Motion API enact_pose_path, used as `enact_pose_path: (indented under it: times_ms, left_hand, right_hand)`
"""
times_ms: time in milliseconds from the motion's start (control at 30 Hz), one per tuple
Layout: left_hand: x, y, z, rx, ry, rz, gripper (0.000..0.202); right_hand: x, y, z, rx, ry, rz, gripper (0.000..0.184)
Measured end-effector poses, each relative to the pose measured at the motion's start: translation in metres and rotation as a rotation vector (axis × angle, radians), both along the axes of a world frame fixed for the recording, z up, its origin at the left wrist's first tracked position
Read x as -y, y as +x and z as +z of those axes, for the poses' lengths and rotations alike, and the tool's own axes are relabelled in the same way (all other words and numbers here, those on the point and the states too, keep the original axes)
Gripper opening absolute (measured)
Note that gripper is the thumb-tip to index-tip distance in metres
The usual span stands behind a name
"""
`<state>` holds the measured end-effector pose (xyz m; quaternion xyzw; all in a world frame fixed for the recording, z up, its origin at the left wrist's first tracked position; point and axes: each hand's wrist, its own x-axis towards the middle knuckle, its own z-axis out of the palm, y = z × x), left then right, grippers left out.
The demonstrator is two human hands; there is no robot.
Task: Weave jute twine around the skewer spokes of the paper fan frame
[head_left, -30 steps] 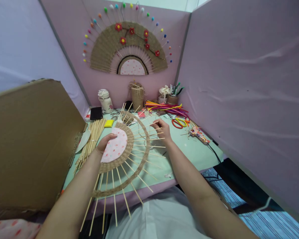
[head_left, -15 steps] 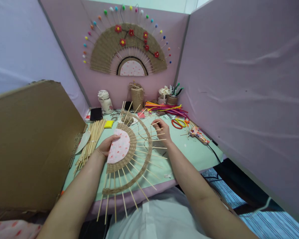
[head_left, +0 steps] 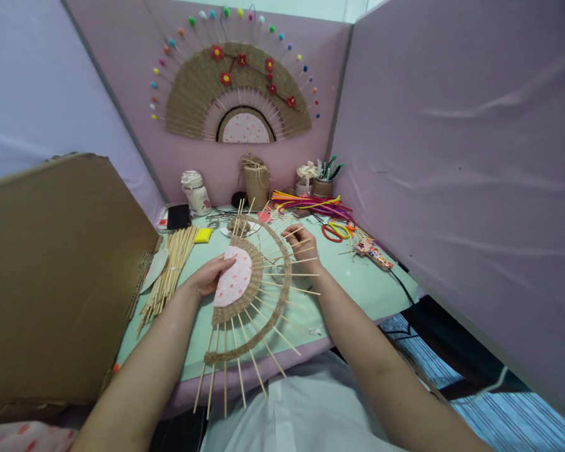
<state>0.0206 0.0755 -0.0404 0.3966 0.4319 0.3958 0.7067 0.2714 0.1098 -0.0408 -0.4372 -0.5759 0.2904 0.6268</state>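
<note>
The woven fan [head_left: 256, 282] has slid a bit closer to the right hand [head_left: 302, 243], so the work seems to be at its outer edge. The left hand [head_left: 211, 275] pinches its pink part [head_left: 234, 282], thumb on top, over the bench [head_left: 358, 292]. The right hand's fingers curl by the stick tips, but I can't tell what they pinch.

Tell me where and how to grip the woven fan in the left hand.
I'd grip the woven fan by its spotted half-circle, coming from the left at the straight edge, thumb on top. The left hand holds it there, and that part looks broad and firm. The thin sticks spread from the curved side, past the outer band, and would probably bend.
</note>
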Motion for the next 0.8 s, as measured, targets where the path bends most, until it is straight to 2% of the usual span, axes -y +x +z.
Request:
enact_pose_path:
  times_ms: [233, 567, 667, 800]
  left_hand:
    - [0.003, 0.0, 0.007, 0.001, -0.033, -0.003, 0.023]
    - [0.005, -0.003, 0.007, -0.013, -0.048, 0.004, 0.024]
    - [0.003, -0.003, 0.013, -0.053, -0.104, 0.021, 0.019]
    - [0.01, -0.005, 0.028, -0.123, -0.141, 0.08, 0.018]
  right_hand:
    - [-0.005, 0.002, -0.006, -0.007, -0.023, 0.017, 0.024]
    - [0.0, 0.003, -0.002, 0.038, -0.005, -0.001, 0.023]
    - [0.004, 0.008, 0.001, 0.074, 0.019, 0.004, 0.023]
    - [0.007, 0.019, 0.006, 0.191, 0.142, -0.001, 0.018]
